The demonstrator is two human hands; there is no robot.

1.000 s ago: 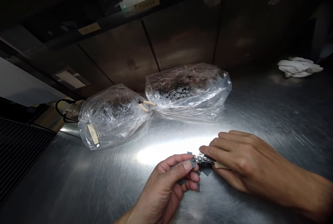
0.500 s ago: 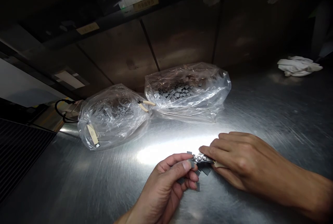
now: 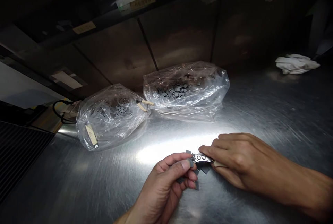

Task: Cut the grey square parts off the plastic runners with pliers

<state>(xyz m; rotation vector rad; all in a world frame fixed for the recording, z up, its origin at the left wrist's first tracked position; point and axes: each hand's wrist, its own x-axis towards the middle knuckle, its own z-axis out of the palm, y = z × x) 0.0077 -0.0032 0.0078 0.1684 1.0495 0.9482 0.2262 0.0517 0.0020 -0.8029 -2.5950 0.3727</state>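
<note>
My left hand [image 3: 169, 182] pinches a small grey piece [image 3: 190, 163] between thumb and index finger, with its other fingers curled below. Metal pliers [image 3: 203, 158] with a pale handle are gripped in my right hand [image 3: 241, 158]. Their jaws meet the piece at my left fingertips; the exact contact is too small to make out. Several more flat grey pieces [image 3: 204, 170] show under and around the fingers and the pliers. The palm side of my right hand is hidden.
Two clear plastic bags, left [image 3: 109, 123] and right [image 3: 187, 102], hold grey pieces. Cream-handled cutters [image 3: 143, 104] lie between them. A cream-coloured tool [image 3: 91, 136] is at the left bag. A white cloth [image 3: 296, 64] sits at the back right of the metal table [image 3: 78, 189].
The view has shifted slightly, so the bags and cloth appear a little further left. Both hands keep nearly the same pose, still holding the piece and the pliers.
</note>
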